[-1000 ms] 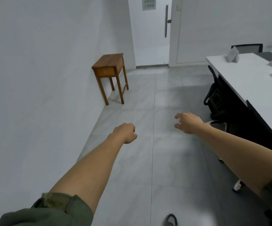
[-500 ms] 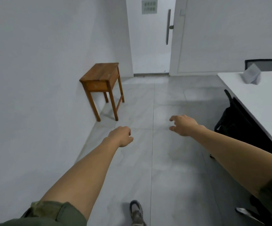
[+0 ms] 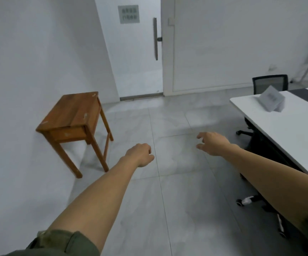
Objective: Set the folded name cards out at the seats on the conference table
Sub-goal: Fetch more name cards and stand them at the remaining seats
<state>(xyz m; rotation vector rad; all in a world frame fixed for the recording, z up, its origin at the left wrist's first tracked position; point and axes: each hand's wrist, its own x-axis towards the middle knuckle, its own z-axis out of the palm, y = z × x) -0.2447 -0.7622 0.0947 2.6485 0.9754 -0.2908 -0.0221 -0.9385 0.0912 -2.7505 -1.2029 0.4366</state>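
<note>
One folded name card (image 3: 272,98) stays in view near the desk's (image 3: 288,130) far corner (the others slid out of frame as the person walked on), and with the left hand (image 3: 140,154) fisted and the right hand (image 3: 212,144) loosely spread, both empty, more cards likely need fetching.

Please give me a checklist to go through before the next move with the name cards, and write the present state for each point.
1. Left hand has a card: not ok; curled, holding nothing.
2. Right hand has a card: not ok; fingers loose, empty.
3. Card at the end seat: ok; a name card stands on the conference table before the mesh chair.
4. Cards at other seats: cannot tell; most of the table is out of view.
5. Card supply: cannot tell; none in view.
6. Walking path: ok; bare floor beside the wooden side table.
</note>
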